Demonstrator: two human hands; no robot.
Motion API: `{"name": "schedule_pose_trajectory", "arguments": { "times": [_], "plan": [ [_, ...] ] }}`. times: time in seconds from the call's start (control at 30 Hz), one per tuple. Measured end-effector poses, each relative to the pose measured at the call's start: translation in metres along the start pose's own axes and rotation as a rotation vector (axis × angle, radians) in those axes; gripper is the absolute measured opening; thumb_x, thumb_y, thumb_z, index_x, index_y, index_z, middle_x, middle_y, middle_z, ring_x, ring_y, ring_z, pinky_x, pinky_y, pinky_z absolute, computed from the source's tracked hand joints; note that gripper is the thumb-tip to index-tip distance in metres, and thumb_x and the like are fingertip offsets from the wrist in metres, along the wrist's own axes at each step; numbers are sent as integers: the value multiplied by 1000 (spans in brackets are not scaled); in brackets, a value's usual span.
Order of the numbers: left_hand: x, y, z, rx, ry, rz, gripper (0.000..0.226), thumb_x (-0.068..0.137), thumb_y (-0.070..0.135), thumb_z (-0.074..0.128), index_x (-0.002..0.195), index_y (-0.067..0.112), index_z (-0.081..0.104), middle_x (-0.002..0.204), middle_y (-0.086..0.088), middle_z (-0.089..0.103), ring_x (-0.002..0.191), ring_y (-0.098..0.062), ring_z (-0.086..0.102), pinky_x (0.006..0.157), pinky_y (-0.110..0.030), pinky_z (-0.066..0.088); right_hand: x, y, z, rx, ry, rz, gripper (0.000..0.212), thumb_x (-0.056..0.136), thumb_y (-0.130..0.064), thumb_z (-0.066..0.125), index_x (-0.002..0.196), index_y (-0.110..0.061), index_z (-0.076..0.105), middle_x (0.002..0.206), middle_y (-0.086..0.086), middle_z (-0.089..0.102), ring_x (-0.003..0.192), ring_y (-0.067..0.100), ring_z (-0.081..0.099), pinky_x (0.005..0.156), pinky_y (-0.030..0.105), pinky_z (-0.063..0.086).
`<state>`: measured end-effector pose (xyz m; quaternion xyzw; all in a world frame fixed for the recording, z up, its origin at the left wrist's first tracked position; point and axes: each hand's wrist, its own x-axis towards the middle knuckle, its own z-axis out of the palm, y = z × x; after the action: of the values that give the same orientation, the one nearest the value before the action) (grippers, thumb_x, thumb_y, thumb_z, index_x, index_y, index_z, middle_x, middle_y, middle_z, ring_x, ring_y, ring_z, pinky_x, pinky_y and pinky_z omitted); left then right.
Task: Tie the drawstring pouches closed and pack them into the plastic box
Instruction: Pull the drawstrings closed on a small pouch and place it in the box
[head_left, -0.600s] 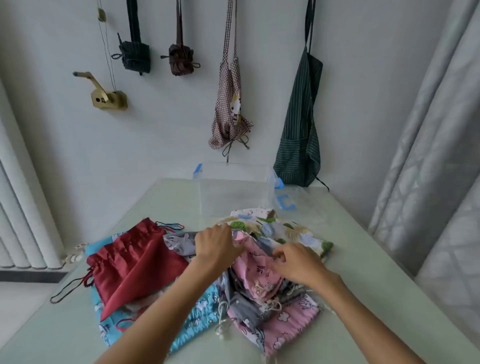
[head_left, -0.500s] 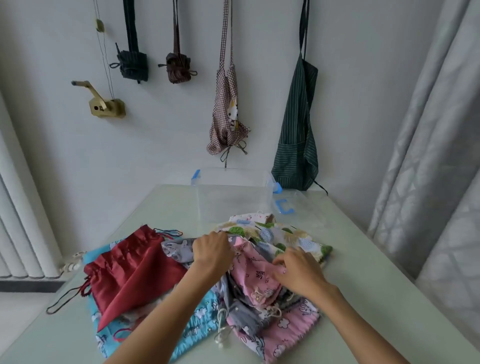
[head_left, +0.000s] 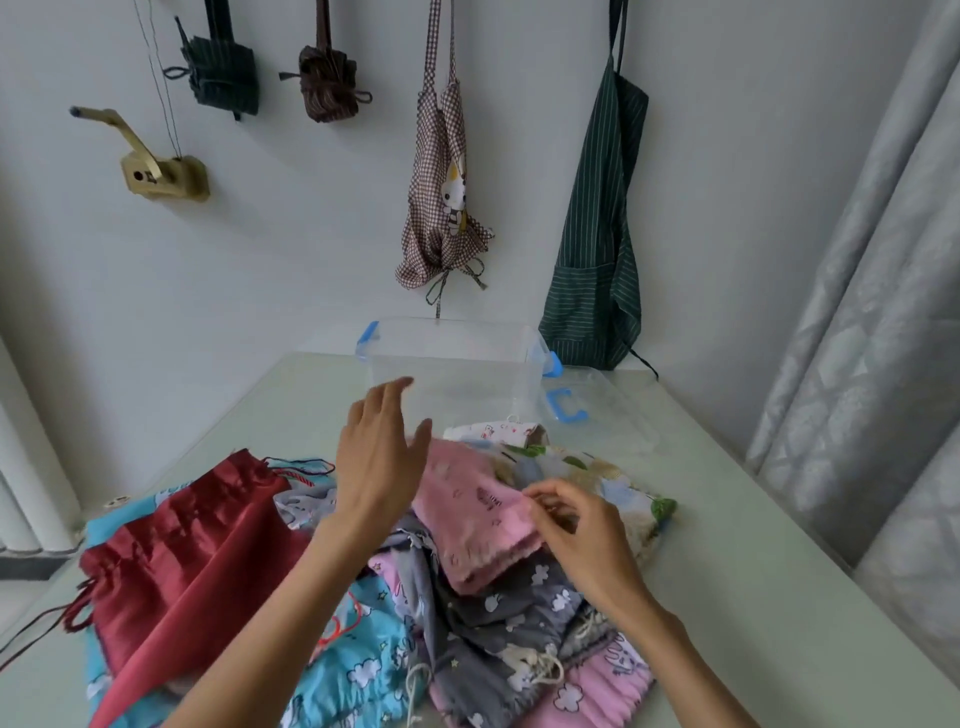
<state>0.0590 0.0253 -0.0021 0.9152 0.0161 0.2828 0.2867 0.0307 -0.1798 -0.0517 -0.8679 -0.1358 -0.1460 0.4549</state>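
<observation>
We see a pile of drawstring pouches on the pale green bench (head_left: 779, 597), spread from the left edge to past the middle. Topmost is a pink pouch (head_left: 478, 519), lying tilted across a grey pouch (head_left: 509, 618) printed with white clouds and a floral pouch (head_left: 587, 467) with green leaves. The right hand (head_left: 582, 540) sits at the pink pouch's right edge, fingers curled and pinching the fabric there. The left hand (head_left: 379, 457) is raised above the pile, fingers straight and spread apart, holding nothing; we cannot tell if its thumb brushes the pink cloth. To the left lies a dark red satin pouch (head_left: 187, 561), its cords trailing off toward the bench edge, resting on a turquoise pouch (head_left: 358, 670) with cloud print. A second pink pouch (head_left: 592, 696) shows at the near side, partly under the grey one, with white cords loose beside it. The clear plastic box (head_left: 457, 369) stands at the far end of the bench, just beyond the pile, open, blue latches at its sides; no pouch shows inside it. Its clear lid (head_left: 597, 415), with a blue handle, lies flat just right of it. On the wall behind hang a checked apron (head_left: 441, 208) and a green striped apron (head_left: 597, 234). A grey curtain (head_left: 872, 312) fills the right.
</observation>
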Motion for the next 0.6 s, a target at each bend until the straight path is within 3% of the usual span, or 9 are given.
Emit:
{"name": "schedule_pose_trajectory", "arguments": {
  "times": [0.07, 0.13, 0.2, 0.27, 0.33, 0.4, 0.5, 0.6],
  "plan": [
    [-32, 1, -5, -7, 24, 90, 22, 93, 38, 50, 102, 25, 64, 103, 4, 64, 95, -18, 58, 73, -32, 45, -7, 5, 11, 48, -40, 19, 10, 88, -24, 64, 95, -29, 68, 86, -13, 70, 80, -6, 63, 72, 11, 50],
    [-62, 3, -8, 57, -121, 127, 36, 91, 51, 46, 79, 23, 65, 80, 9, 63, 75, -11, 59, 60, -26, 42, -17, 9, 18, 60, -49, 20, 10, 88, -24, 64, 93, -31, 68, 84, -12, 71, 79, -3, 64, 73, 17, 53],
    [-81, 2, -6, 164, -257, 170, 45, 85, 61, 45, 79, 21, 65, 78, 9, 63, 74, -8, 57, 56, -23, 40, -22, 9, 18, 60, -61, 20, 10, 89, -27, 61, 91, -34, 68, 85, -14, 71, 80, -1, 65, 76, 22, 54],
    [-91, -4, -2, 223, -307, 176, 45, 80, 66, 47, 90, 26, 65, 89, 12, 62, 86, -9, 55, 61, -24, 41, -24, 7, 12, 20, -126, 21, 16, 92, -30, 56, 103, -30, 68, 94, -18, 68, 87, -3, 63, 77, 17, 52],
    [-96, -15, 2, 227, -321, 138, 44, 80, 65, 53, 110, 34, 63, 105, 15, 61, 101, -10, 54, 70, -26, 45, -25, 8, 4, -33, -233, 32, 25, 92, -26, 56, 116, -25, 62, 107, -17, 63, 97, -7, 57, 76, 7, 44],
    [-100, -25, 7, 224, -326, 110, 43, 83, 57, 57, 121, 37, 59, 113, 14, 60, 108, -12, 54, 74, -28, 46, -28, 13, 1, -147, -284, 30, 35, 89, -25, 60, 124, -25, 57, 115, -10, 60, 104, -1, 55, 86, 11, 44],
    [-105, -34, 11, 158, -293, 53, 34, 83, 52, 61, 114, 38, 65, 108, 15, 65, 99, -13, 62, 70, -28, 47, -39, 16, 6, -335, -264, 10, 43, 87, -34, 63, 127, -21, 57, 115, -6, 57, 110, 10, 47, 96, 29, 42],
    [-103, -44, 10, -68, -242, -74, 25, 79, 49, 68, 98, 34, 73, 85, 15, 73, 78, -5, 67, 70, -30, 54, -42, 19, 9, -355, -177, -35, 35, 86, -36, 65, 116, -17, 67, 104, -5, 66, 102, 14, 50, 87, 33, 45]
  ]
}}
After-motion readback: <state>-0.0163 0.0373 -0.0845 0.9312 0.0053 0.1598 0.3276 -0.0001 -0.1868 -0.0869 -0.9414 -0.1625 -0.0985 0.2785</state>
